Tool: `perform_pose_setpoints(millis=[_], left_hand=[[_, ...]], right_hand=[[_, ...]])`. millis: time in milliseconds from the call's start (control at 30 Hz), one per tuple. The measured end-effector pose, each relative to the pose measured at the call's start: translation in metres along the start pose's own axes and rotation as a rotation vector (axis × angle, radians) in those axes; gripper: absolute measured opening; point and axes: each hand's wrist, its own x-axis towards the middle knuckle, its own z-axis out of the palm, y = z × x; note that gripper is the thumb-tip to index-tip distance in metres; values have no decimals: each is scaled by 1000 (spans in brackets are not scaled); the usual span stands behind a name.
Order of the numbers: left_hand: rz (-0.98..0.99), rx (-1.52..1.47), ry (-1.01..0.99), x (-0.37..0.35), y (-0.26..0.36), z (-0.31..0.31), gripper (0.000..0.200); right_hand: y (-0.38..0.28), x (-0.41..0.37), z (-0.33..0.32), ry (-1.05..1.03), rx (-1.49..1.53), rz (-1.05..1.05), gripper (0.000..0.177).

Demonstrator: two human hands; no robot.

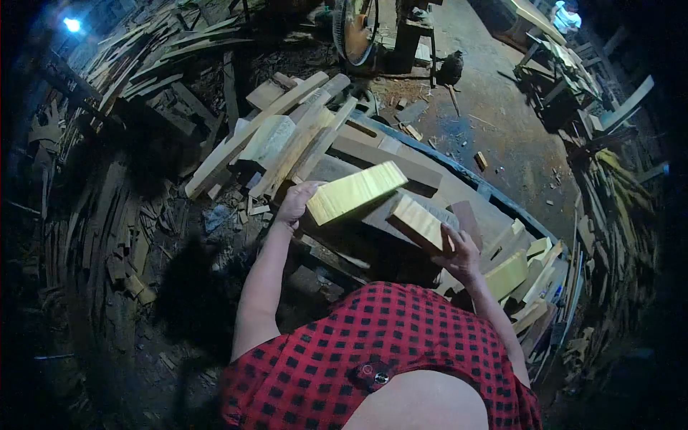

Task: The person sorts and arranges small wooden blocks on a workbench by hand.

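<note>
My left hand (297, 201) grips the near-left end of a pale yellow wooden block (358, 190), held tilted above the bench. In my right hand (461, 252) is a second, smaller wooden block (418, 222), its light face turned up and a darker side toward me. My fingers wrap its right end. A gap separates the two blocks. Beneath them lies a wooden workbench (430, 152) with a dark-blue edge. A brown plank (387, 166) rests on it just beyond the left block.
Long boards (261, 132) are piled at the bench's left end, and several offcuts (507, 275) at its right. Scrap wood (136, 236) covers the floor at left. A fan (355, 32) stands beyond the bench. At the far right top is another person (566, 16).
</note>
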Motion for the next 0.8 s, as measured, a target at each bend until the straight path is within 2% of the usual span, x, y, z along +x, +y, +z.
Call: perform_pose_setpoints(millis=[33, 67, 133, 200, 267, 333, 400, 467, 500, 567, 600, 667, 800], left_hand=[[-8, 51, -125, 6, -1, 2, 33], [-17, 103, -250, 11, -3, 4, 35], [-81, 178, -251, 25, -11, 13, 36], [-49, 281, -456, 42, -18, 23, 38], [-59, 337, -472, 56, -23, 33, 36], [-313, 96, -460, 63, -12, 43, 33], [-248, 131, -498, 71, -12, 42, 28], [-262, 282, -314, 86, -29, 34, 25], [-261, 285, -316, 89, -27, 33, 25], [-259, 661, -62, 93, -24, 35, 25], [-260, 657, -65, 93, -30, 34, 25], [8, 624, 180, 90, -42, 32, 24], [108, 607, 257, 88, -63, 30, 23]], right_hand=[[-2, -7, -4, 73, 115, -3, 83], [2, -8, -3, 70, 117, -1, 83], [16, -11, -1, 218, 421, -60, 85], [19, -11, -4, 226, 407, -49, 85], [13, -10, -13, 110, 326, 79, 87], [14, -9, -11, 132, 396, 25, 86], [6, -10, -7, 98, 423, 101, 83], [0, -7, -3, 97, 365, 121, 82], [-4, -4, -5, 46, 300, 162, 82], [-19, 4, -15, -28, 214, 217, 80], [-17, 7, -12, -29, 210, 221, 80], [-10, 14, -4, 12, 96, 120, 77], [-14, 33, 6, 26, 52, 71, 77]])
